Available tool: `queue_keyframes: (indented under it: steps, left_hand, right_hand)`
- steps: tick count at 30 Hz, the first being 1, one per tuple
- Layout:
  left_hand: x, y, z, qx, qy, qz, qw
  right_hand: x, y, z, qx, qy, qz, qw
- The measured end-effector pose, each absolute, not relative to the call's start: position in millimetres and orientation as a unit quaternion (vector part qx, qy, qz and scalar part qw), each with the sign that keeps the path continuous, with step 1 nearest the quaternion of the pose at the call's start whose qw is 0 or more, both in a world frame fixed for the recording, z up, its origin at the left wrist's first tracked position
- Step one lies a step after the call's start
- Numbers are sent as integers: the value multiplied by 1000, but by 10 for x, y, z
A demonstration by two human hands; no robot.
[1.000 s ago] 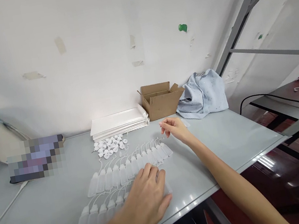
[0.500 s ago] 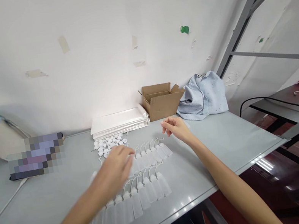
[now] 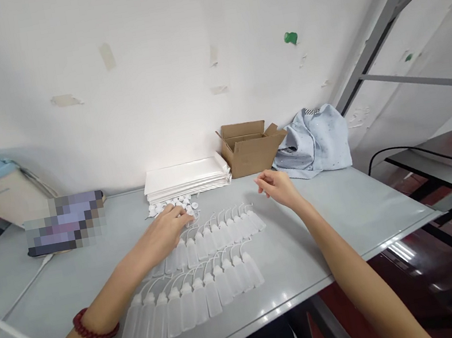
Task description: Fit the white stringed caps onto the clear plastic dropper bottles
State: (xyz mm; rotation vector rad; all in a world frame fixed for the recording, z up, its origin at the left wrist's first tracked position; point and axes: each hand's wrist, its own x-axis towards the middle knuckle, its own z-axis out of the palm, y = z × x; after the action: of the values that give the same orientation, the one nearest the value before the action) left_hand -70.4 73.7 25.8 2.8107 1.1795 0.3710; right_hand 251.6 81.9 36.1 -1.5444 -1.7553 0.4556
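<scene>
My left hand (image 3: 167, 232), with a red bead bracelet on the wrist, reaches over the small white caps (image 3: 171, 203); its fingers are bent down at them, and what they hold, if anything, is hidden. My right hand (image 3: 276, 186) hovers above the grey table in front of the cardboard box, fingers curled and pinched together, their contents too small to make out. Two slanting rows of translucent bottles with thin white tubes lie between my arms: a front row (image 3: 187, 311) and a back row (image 3: 220, 235). Part of the back row is behind my left hand.
White flat packets (image 3: 186, 179) are stacked by the wall, beside an open cardboard box (image 3: 252, 153) and light blue cloth (image 3: 317, 141). On the left are a phone (image 3: 63, 224), its cable and a blue-lidded container (image 3: 1, 185). A metal frame (image 3: 381, 31) stands right.
My left hand has moved from above the bottles to the caps, uncovering more of both rows. My right hand keeps nearly the same place and pose. The view has shifted slightly.
</scene>
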Motion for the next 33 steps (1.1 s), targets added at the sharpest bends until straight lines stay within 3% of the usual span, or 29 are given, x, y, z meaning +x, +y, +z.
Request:
queue_keyframes:
  steps: [13, 22, 28, 33]
  left_hand:
    - [-697, 729, 233, 873, 414, 254, 41]
    - [-612, 505, 334, 747, 512, 423, 34]
    - [-547, 392, 424, 688, 543, 466, 120]
    - [-524, 309, 497, 636, 549, 483, 246]
  right_hand:
    - [3071, 905, 380, -727, -647, -26, 227]
    - [3187, 981, 170, -768, -626, -36, 131]
    - [3251, 981, 129, -789, -600, -16, 133]
    - [3115, 971, 231, -773, -599, -21, 210]
